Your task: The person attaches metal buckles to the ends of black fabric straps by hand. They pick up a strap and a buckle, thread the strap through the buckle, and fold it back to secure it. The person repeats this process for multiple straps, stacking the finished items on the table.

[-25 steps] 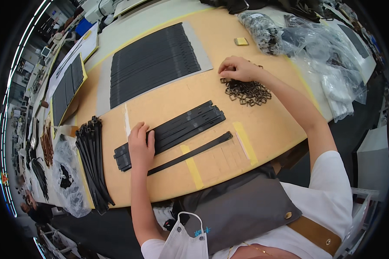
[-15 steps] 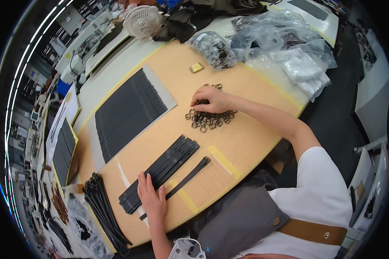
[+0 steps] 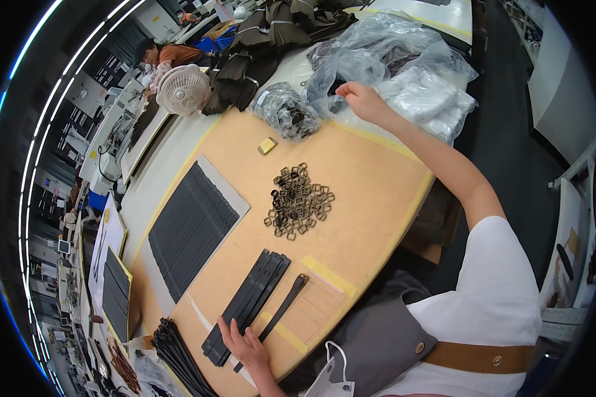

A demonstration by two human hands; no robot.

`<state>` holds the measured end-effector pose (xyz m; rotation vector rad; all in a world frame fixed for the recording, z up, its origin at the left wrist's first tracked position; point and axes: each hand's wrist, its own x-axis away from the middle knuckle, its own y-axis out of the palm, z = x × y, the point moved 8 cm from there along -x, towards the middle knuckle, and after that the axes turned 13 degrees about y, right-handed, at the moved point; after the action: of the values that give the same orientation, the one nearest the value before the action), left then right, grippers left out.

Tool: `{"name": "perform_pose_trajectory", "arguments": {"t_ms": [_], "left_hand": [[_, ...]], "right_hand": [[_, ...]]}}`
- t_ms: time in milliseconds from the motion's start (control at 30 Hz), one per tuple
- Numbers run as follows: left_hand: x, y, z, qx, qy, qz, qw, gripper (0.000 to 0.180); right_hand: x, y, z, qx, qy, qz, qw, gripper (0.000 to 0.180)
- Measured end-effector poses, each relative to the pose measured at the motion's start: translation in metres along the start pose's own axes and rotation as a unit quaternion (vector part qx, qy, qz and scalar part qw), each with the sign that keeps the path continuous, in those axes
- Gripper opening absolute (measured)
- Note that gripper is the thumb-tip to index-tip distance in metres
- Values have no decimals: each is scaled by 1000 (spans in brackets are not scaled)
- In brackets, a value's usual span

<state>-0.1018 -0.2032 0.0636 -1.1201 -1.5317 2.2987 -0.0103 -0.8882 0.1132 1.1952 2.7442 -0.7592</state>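
My left hand [image 3: 246, 347] lies flat with its fingers apart, touching the near end of a stack of black straps [image 3: 248, 301]. A single black strap [image 3: 287, 299] with a buckle at its far end lies just right of that stack. Beyond it is a heap of small metal buckles [image 3: 300, 204], dark and bronze-coloured. My right hand [image 3: 364, 104] is raised past the heap, in front of the clear plastic bags [image 3: 420, 69]. Its fingers are curled together, and I cannot make out what, if anything, they hold.
Rows of black straps [image 3: 192, 228] cover a grey board at the left. A bundle of finished-looking straps [image 3: 179, 357] hangs at the near left edge. A yellow-topped small block [image 3: 267, 145], a wrapped bag [image 3: 285, 112] and a white fan [image 3: 183, 90] stand farther off. Another person [image 3: 175, 54] works behind.
My right hand has left the buckle heap and moved away to the far right, beside the plastic bags. My left hand stays on the strap stack. The whole view has shifted.
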Motion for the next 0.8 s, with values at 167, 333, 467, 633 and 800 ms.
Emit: {"name": "perform_pose_trajectory", "arguments": {"t_ms": [167, 333, 467, 633, 800], "left_hand": [[1, 4, 16, 12, -12, -14, 1000, 37], [11, 1, 18, 2, -14, -26, 1000, 36], [8, 5, 18, 4, -11, -36, 999, 35], [4, 8, 17, 6, -5, -15, 1000, 34], [9, 1, 23, -4, -17, 0, 1000, 33]], "right_hand": [[-30, 33, 23, 398, -70, 50, 913, 44], [-36, 54, 37, 462, -40, -106, 879, 45], [-16, 61, 45, 461, -30, -133, 877, 47], [-5, 52, 45, 398, -22, -162, 903, 51], [16, 21, 24, -2, -6, -95, 995, 26]]}}
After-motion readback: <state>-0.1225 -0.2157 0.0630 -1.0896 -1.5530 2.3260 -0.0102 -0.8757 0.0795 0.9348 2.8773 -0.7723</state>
